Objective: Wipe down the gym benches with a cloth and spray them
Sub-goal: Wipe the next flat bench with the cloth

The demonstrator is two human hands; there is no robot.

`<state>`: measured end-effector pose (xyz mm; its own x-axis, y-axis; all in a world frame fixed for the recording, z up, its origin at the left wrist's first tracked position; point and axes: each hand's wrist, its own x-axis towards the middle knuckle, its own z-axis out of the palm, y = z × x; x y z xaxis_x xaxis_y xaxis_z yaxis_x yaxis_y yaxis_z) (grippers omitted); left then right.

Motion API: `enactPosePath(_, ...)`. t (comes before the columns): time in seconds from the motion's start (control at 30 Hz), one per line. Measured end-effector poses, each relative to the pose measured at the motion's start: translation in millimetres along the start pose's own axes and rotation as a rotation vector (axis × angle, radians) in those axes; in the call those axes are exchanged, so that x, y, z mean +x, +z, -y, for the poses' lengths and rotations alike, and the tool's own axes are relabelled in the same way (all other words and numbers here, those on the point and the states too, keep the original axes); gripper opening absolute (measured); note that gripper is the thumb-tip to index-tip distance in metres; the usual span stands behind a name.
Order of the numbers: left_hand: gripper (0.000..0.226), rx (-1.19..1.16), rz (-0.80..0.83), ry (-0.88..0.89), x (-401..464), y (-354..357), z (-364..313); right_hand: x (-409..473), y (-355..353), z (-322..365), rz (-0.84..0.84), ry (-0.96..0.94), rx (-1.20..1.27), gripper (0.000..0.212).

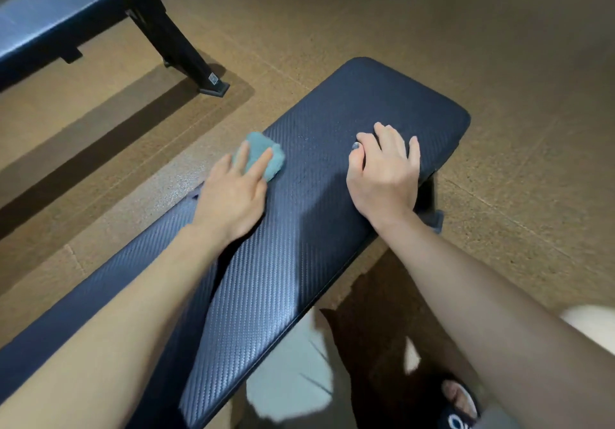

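Under the right hand [382, 169], whose fingers curl loosely onto the pad, something small and dark peeks out beside the thumb, too hidden to identify or to say whether it is gripped. Running from lower left, where it is cut off by the frame edge, to its rounded end at upper right, the long black bench with woven-texture vinyl padding [299, 262] lies diagonally over the brown speckled floor [432, 29]. With straight fingers, the left hand [233, 192] presses a folded teal cloth [261, 156] against the bench's left edge.
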<state>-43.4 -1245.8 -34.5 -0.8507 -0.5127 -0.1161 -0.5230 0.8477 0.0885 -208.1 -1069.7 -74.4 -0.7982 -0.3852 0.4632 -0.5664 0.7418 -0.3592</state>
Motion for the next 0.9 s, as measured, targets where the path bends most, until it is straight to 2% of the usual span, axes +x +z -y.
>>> enactPosePath(0.1, 0.076, 0.071, 0.02, 0.119, 58, 11, -62, 0, 4, -3, -0.03, -0.02, -0.052, 0.039)
enactPosePath(0.17, 0.077, 0.073, 0.038, 0.201, 63, 16, -88, 1, 4, -7, -0.036, -0.051, -0.017, 0.038)
enactPosePath(0.23, 0.068, 0.024, 0.026, 0.245, 28, 15, -89, 12, -1, -23, -0.053, -0.112, 0.075, 0.034)
enactPosePath(0.3, 0.06, -0.053, 0.013, 0.226, -39, 13, -81, 38, -5, -49, 0.008, -0.139, 0.134, 0.035)
enactPosePath(0.4, 0.055, -0.085, 0.018, 0.176, -135, 11, -80, 71, -5, -76, 0.113, -0.144, 0.097, 0.041)
enactPosePath(0.47, 0.055, -0.068, 0.024, 0.12, -155, 13, -84, 72, -1, -78, 0.095, -0.146, 0.057, 0.04)
enactPosePath(0.53, 0.055, -0.062, 0.031, 0.114, -132, 13, -97, 66, -1, -78, 0.077, -0.145, 0.097, 0.038)
enactPosePath(0.73, 0.058, -0.021, 0.028, 0.2, 30, 7, -158, 87, -12, -85, 0.183, -0.189, 0.1, 0.033)
enactPosePath(0.8, 0.056, 0.012, 0.016, 0.238, 27, 8, -156, 104, -5, -97, 0.154, -0.166, 0.067, 0.033)
enactPosePath(0.9, 0.054, 0.019, 0.059, 0.33, -36, 10, -129, 112, 6, -108, 0.102, -0.074, -0.007, 0.035)
